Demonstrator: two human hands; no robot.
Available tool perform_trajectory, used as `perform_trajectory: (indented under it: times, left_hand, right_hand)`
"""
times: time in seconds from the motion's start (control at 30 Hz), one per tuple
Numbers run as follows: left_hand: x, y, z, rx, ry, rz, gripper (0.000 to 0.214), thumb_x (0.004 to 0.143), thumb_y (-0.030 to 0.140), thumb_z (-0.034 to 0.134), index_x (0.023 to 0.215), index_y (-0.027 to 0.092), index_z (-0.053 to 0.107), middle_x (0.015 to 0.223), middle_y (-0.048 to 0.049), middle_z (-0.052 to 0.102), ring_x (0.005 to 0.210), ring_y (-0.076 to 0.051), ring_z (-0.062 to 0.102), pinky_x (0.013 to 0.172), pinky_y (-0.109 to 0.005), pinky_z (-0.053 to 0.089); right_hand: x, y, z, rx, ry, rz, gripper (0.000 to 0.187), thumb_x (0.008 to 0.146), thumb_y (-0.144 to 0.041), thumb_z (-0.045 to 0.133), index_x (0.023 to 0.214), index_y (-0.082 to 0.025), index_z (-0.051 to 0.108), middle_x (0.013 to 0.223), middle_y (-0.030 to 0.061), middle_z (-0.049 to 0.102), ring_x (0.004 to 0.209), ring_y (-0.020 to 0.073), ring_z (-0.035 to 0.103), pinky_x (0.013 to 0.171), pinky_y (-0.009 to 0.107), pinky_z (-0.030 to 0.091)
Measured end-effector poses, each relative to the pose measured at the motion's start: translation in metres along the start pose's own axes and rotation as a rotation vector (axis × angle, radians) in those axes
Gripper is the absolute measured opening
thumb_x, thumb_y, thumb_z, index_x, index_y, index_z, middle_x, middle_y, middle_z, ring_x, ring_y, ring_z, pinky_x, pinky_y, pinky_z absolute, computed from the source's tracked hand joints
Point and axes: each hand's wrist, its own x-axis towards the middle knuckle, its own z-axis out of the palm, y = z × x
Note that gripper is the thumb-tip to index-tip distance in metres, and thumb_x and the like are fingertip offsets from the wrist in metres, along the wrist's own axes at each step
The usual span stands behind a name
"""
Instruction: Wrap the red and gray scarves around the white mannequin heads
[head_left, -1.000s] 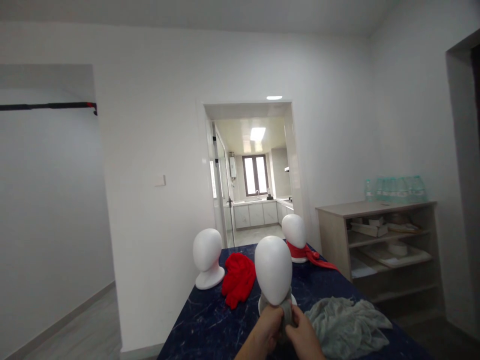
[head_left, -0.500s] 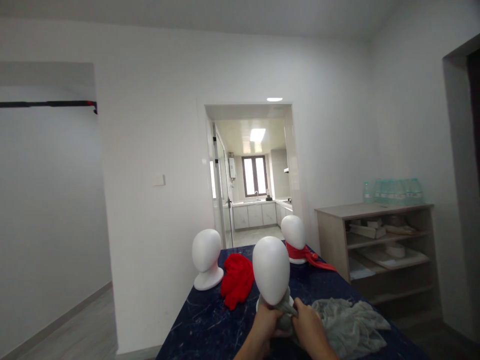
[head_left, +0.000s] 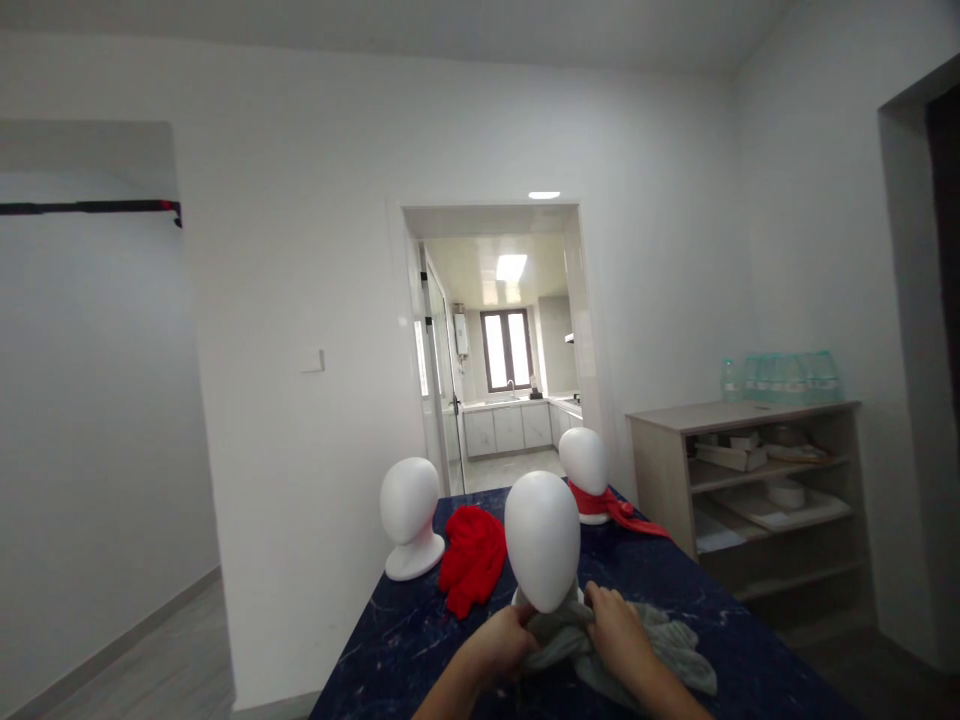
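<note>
A white mannequin head (head_left: 542, 540) stands upright at the near middle of the table, a grey scarf (head_left: 559, 632) wrapped about its neck. On the left of the neck, my left hand (head_left: 504, 635) is closed on the scarf. My right hand (head_left: 611, 620) grips the scarf on the other side, its fingertips partly hidden against the cloth. The scarf's loose end (head_left: 679, 645) spreads over the table to the right, partly behind my right forearm.
Another white mannequin head (head_left: 410, 510) stands at the left beside a crumpled red scarf (head_left: 474, 560). A third head (head_left: 583, 460) at the back wears a red scarf (head_left: 592, 500). The dark blue table (head_left: 405, 640) lies before a doorway; a shelf unit (head_left: 660, 470) with bottles (head_left: 791, 378) stands right.
My left hand has moved slightly left and away from my right hand. The grey scarf's loose end has been drawn in toward the head and covers less of the table.
</note>
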Motion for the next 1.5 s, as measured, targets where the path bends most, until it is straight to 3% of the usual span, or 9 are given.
perform_trajectory:
  times: [0.13, 0.3, 0.43, 0.53, 0.63, 0.8, 1.03, 1.3, 1.5]
  left_hand:
    - [-0.003, 0.0, -0.014, 0.127, 0.06, 0.093, 0.024, 0.056, 0.009, 0.07, 0.077, 0.017, 0.079, 0.061, -0.0007, 0.068, 0.063, -0.021, 0.065, 0.07, -0.034, 0.054]
    - [-0.004, -0.021, 0.003, -0.492, -0.011, 0.149, 0.041, 0.063, 0.015, 0.072, 0.104, 0.019, 0.072, 0.093, -0.0055, 0.08, 0.092, -0.024, 0.076, 0.092, -0.037, 0.057]
    - [-0.006, -0.025, 0.004, -0.577, 0.018, 0.114, 0.041, 0.07, 0.024, 0.077, 0.11, 0.018, 0.069, 0.091, -0.0087, 0.079, 0.089, -0.025, 0.077, 0.089, -0.036, 0.056]
    - [-0.012, -0.012, -0.016, -0.2, 0.028, 0.135, 0.033, 0.067, 0.023, 0.077, 0.098, 0.018, 0.069, 0.083, -0.0044, 0.076, 0.077, -0.023, 0.073, 0.077, -0.032, 0.053]
    - [-0.022, 0.008, -0.045, 0.545, 0.063, 0.281, 0.017, 0.069, 0.018, 0.073, 0.086, 0.02, 0.07, 0.083, -0.0023, 0.075, 0.079, -0.023, 0.069, 0.073, -0.029, 0.047]
    - [-0.03, 0.023, -0.075, 1.112, 0.198, 0.515, 0.021, 0.077, 0.007, 0.052, 0.079, 0.021, 0.068, 0.101, -0.008, 0.072, 0.103, -0.028, 0.064, 0.095, -0.036, 0.042]
    - [-0.037, 0.008, -0.082, 0.912, 0.385, 0.491, 0.026, 0.071, 0.004, 0.044, 0.079, 0.02, 0.063, 0.092, -0.0062, 0.071, 0.096, -0.024, 0.061, 0.087, -0.034, 0.041]
    - [-0.054, 0.024, -0.097, 1.205, 0.158, 0.617, 0.025, 0.092, 0.013, 0.045, 0.091, 0.022, 0.068, 0.104, -0.0057, 0.071, 0.107, -0.024, 0.058, 0.098, -0.034, 0.04]
    - [-0.052, 0.02, -0.085, 0.368, 0.289, 0.379, 0.005, 0.082, 0.022, 0.058, 0.081, 0.02, 0.062, 0.079, 0.0, 0.066, 0.081, -0.02, 0.061, 0.079, -0.031, 0.046]
  right_hand:
    - [0.0, 0.0, -0.004, -0.012, 0.0, 0.015, 0.033, 0.085, -0.007, 0.055, 0.112, -0.02, 0.068, 0.114, 0.0101, 0.076, 0.114, 0.0281, 0.068, 0.091, 0.034, 0.041]
    - [0.0, 0.001, -0.002, -0.021, 0.019, 0.017, 0.032, 0.087, -0.009, 0.056, 0.113, -0.022, 0.068, 0.115, 0.0101, 0.076, 0.115, 0.028, 0.068, 0.091, 0.034, 0.041]
    - [0.001, 0.003, -0.003, -0.038, 0.009, 0.006, 0.031, 0.087, -0.009, 0.055, 0.112, -0.022, 0.068, 0.115, 0.0101, 0.076, 0.114, 0.0278, 0.068, 0.092, 0.035, 0.041]
    - [0.001, 0.004, -0.006, -0.036, 0.002, -0.003, 0.029, 0.089, -0.011, 0.054, 0.111, -0.022, 0.068, 0.113, 0.0101, 0.076, 0.113, 0.0289, 0.068, 0.09, 0.036, 0.041]
    - [0.001, 0.003, -0.009, -0.036, -0.015, 0.008, 0.026, 0.091, -0.013, 0.054, 0.11, -0.021, 0.068, 0.112, 0.0105, 0.076, 0.112, 0.0293, 0.068, 0.088, 0.036, 0.041]
    - [-0.001, 0.001, -0.012, -0.047, -0.004, -0.008, 0.021, 0.094, -0.016, 0.055, 0.11, -0.02, 0.068, 0.111, 0.0112, 0.076, 0.11, 0.0292, 0.068, 0.087, 0.036, 0.042]
    - [-0.005, 0.0, -0.007, -0.06, 0.001, -0.018, 0.024, 0.093, -0.013, 0.057, 0.113, -0.02, 0.069, 0.114, 0.0116, 0.074, 0.112, 0.0283, 0.066, 0.089, 0.035, 0.042]
    - [-0.009, -0.005, -0.011, -0.119, 0.024, -0.054, 0.027, 0.097, -0.012, 0.053, 0.117, -0.019, 0.07, 0.113, 0.0123, 0.075, 0.109, 0.029, 0.067, 0.087, 0.034, 0.044]
    - [-0.01, -0.005, -0.008, -0.145, 0.064, -0.1, 0.034, 0.094, -0.005, 0.049, 0.115, -0.02, 0.072, 0.112, 0.011, 0.074, 0.11, 0.0289, 0.068, 0.088, 0.034, 0.046]
